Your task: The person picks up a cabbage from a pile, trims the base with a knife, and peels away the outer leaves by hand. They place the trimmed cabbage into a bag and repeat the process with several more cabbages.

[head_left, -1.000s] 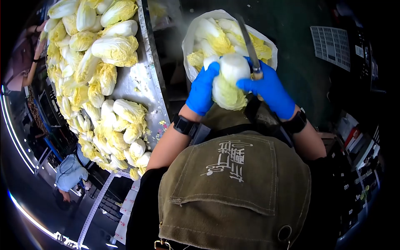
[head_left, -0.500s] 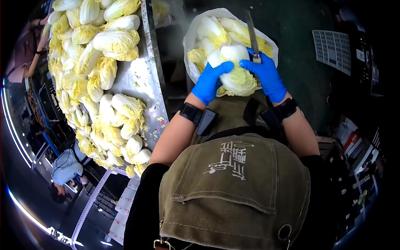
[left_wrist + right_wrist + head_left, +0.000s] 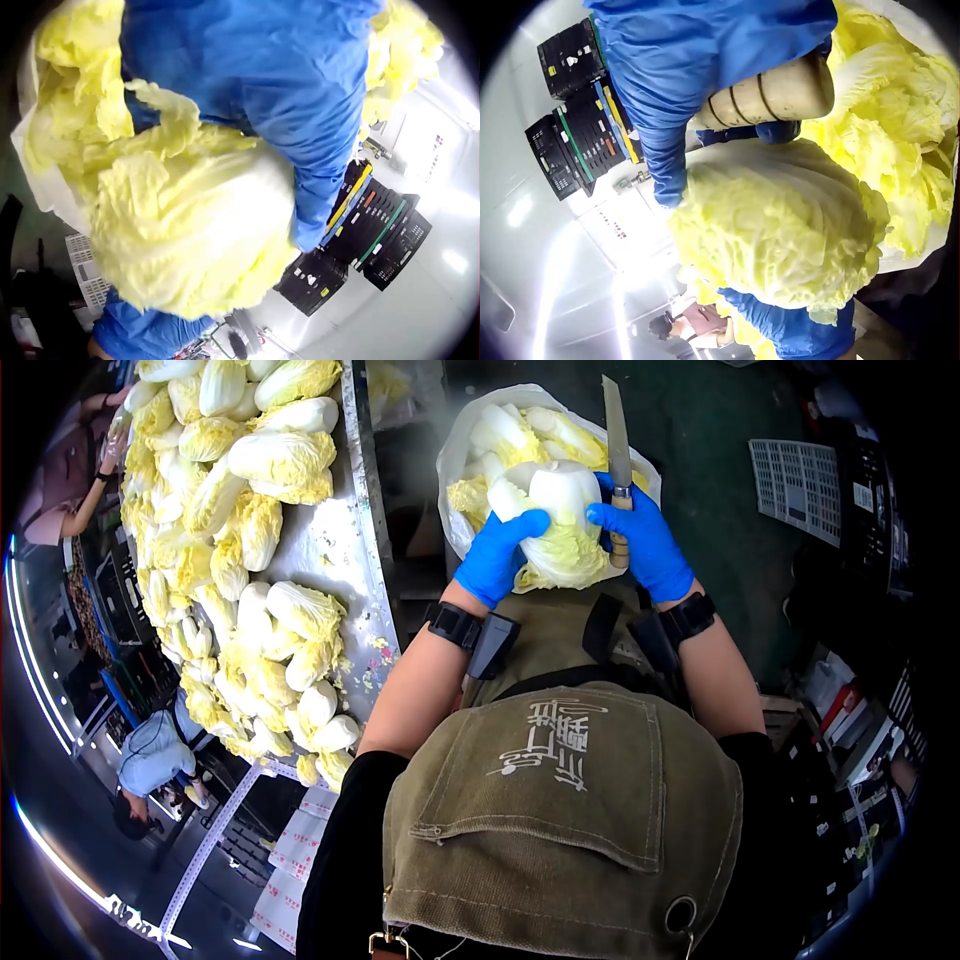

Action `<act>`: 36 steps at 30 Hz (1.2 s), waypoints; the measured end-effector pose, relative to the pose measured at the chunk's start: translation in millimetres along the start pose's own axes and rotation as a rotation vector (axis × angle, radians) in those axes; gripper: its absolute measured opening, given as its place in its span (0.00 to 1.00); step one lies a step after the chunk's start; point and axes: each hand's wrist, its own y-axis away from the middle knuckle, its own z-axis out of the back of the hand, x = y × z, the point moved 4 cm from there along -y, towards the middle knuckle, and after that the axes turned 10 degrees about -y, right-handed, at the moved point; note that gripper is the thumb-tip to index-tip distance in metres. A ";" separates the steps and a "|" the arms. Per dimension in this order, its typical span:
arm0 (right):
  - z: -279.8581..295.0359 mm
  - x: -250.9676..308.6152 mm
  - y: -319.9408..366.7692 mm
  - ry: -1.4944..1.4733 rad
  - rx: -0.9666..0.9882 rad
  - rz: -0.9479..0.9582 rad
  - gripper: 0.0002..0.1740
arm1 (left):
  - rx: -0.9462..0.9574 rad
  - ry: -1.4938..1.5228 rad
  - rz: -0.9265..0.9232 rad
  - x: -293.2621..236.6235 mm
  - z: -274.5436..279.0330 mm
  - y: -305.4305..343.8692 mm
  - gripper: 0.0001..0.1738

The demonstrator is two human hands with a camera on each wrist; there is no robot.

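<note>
1. Technique: the knife (image 3: 618, 445) is best angled clear of both gloves, with steady, light thumb pressure to avoid bruising leaves.
2. Left hand (image 3: 492, 558): grips the napa cabbage (image 3: 568, 540).
3. Right hand (image 3: 652, 552): fingers curled round the knife's handle, thumb against the cabbage.
4. Position: cabbage between both hands, at the white bag's (image 3: 452, 465) near side.

We have a napa cabbage (image 3: 565, 525) over the white bag's (image 3: 449, 480) near side, white base far, crinkled yellow-green leaves near. Just right, our knife (image 3: 619, 470) points its bare blade far, its ringed, light wooden handle near.
</note>
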 end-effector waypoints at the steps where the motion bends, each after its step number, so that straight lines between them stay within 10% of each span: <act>1: 4.3 0.1 0.4 0.014 -0.013 -0.034 0.24 | -0.034 -0.026 -0.029 -0.8 -1.3 -2.2 0.32; 5: 32.7 -20.2 -13.9 -0.078 -0.089 -0.144 0.10 | -0.088 -0.037 -0.041 0.9 -0.8 -6.9 0.29; 12: 99.3 -37.2 -27.2 -0.340 -0.297 -0.118 0.12 | -0.221 -0.085 0.126 1.9 39.0 -11.1 0.28; 17: 67.7 8.0 -9.0 -0.123 -0.227 0.050 0.13 | -0.437 -0.642 0.116 1.0 38.4 -18.0 0.52; 20: 41.1 17.2 2.3 -0.018 -0.145 0.025 0.13 | -0.283 -1.123 -0.351 -10.0 5.4 -11.1 0.52; 22: 9.9 17.4 7.2 0.084 -0.082 0.129 0.17 | -0.001 -0.637 -0.150 -16.9 -42.0 -1.2 0.49; 36: 8.4 7.5 -1.2 0.412 0.071 0.232 0.26 | -0.332 -0.762 -0.300 -8.4 -27.9 10.8 0.47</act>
